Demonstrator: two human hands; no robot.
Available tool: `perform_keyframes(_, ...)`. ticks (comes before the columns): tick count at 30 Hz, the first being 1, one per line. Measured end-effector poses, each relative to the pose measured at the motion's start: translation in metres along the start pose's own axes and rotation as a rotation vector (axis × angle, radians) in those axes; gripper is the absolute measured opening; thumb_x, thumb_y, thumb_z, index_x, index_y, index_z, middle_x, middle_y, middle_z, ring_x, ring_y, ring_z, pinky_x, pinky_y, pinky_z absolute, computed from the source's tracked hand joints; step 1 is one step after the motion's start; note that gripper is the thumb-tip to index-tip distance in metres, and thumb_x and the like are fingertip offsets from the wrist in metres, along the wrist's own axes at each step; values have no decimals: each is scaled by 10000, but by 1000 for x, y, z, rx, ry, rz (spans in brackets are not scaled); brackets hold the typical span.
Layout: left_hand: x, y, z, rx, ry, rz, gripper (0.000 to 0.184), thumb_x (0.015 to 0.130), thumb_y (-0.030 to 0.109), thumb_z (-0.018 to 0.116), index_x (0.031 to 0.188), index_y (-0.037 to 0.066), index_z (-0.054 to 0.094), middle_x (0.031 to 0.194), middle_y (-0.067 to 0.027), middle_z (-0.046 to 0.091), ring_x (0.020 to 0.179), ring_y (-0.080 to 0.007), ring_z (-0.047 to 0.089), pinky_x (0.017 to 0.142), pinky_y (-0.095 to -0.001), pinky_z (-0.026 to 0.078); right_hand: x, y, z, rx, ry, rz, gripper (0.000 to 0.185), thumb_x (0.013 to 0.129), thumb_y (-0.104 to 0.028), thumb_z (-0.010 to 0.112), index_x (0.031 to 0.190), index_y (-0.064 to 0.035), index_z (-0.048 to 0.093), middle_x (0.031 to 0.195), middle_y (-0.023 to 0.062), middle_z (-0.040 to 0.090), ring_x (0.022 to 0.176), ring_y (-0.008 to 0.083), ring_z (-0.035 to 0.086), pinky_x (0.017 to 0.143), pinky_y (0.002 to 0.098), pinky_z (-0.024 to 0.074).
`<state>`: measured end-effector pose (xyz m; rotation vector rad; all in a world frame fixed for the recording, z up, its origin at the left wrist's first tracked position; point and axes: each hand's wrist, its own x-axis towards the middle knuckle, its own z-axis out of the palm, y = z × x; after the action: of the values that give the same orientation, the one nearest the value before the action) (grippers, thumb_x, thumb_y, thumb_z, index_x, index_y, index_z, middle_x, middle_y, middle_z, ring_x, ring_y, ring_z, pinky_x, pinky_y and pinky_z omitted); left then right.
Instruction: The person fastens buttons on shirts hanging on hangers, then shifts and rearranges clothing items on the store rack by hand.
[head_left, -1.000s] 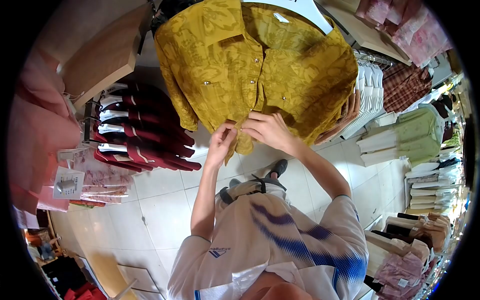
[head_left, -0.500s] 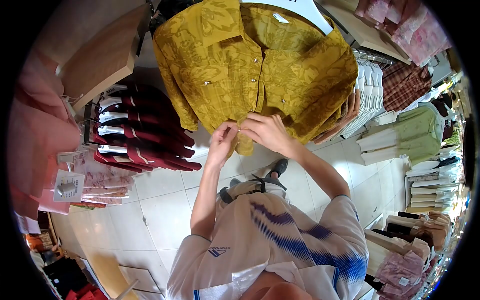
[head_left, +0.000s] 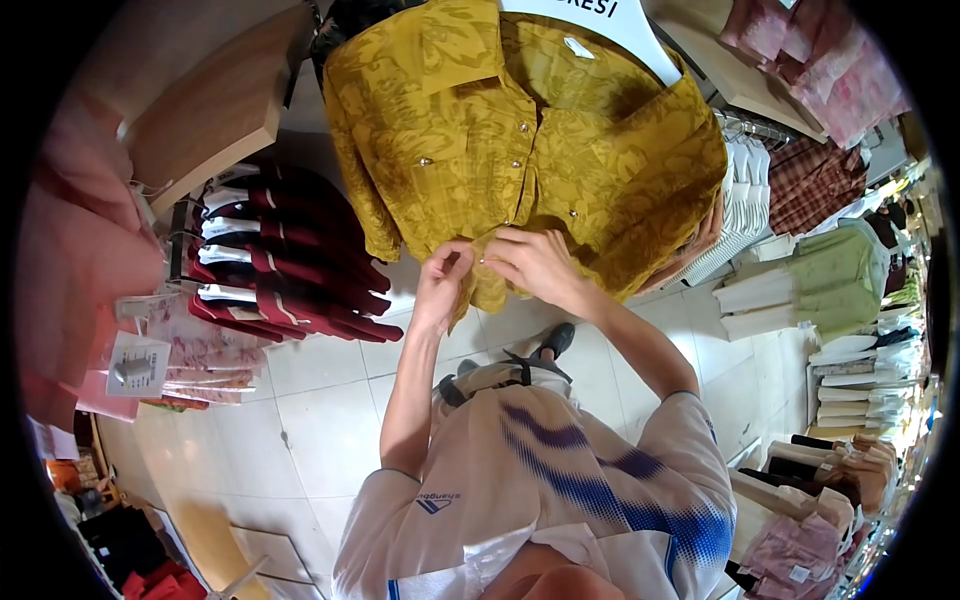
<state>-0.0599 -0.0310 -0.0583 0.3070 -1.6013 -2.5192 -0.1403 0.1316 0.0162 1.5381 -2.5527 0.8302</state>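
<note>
A mustard-yellow patterned shirt [head_left: 450, 140] with small shiny buttons hangs in front of me on a white hanger [head_left: 600, 22]. Its upper placket [head_left: 526, 150] is fastened down the front. At the lower front, my left hand [head_left: 440, 285] pinches the shirt's edge between thumb and fingers. Just to its right, my right hand [head_left: 535, 262] grips the facing edge, its thumb and fingertips near a small shiny button [head_left: 483, 260]. The fingertips of both hands almost meet. Whether the button sits in its hole I cannot tell.
Dark red garments [head_left: 300, 260] hang on a rail at the left, below a wooden shelf [head_left: 205, 110]. Striped clothes [head_left: 745, 190] and a plaid shirt [head_left: 815, 180] hang at the right. A light green garment [head_left: 840, 280] is farther right. Pale floor tiles [head_left: 330, 420] lie below.
The shirt and hanger have shifted slightly right and down in view, showing more of the hanger's lettering. Both hands keep hold of the lower front edges, with only slight finger movement.
</note>
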Motion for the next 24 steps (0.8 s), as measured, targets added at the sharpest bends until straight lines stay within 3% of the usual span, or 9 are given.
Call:
perform_keyframes(3,0,6,5,-56,26,103,105,976,77,573,1028,20,644,862,8,623,693,-17,499,577,-184,378,-3,-2,0,1,-12,-20,118,874,-222,644,872,-104,638,867,39,605,696,306,626,544,443,455)
perform_keyframes(9,-6,16,13,-36,5,-59,87,951,42,597,993,10,666,826,19,599,742,-48,499,665,-203,399,-7,-9,-2,-78,-29,1,121,871,-213,646,850,-95,629,851,38,598,691,302,630,528,427,465)
perform_keyframes(15,-4,-2,5,-36,-34,5,127,962,68,593,1039,4,672,892,-8,652,817,-62,558,734,-215,436,-13,-5,-1,-28,14,30,111,866,-204,641,873,-94,650,872,37,622,714,306,636,547,435,469)
perform_keyframes(24,-11,11,11,568,-45,167,109,966,68,585,1007,-18,638,841,9,615,797,-66,516,710,-221,423,-14,-10,-10,-102,-82,46,99,855,-188,642,891,-99,666,908,46,652,732,308,645,559,435,469)
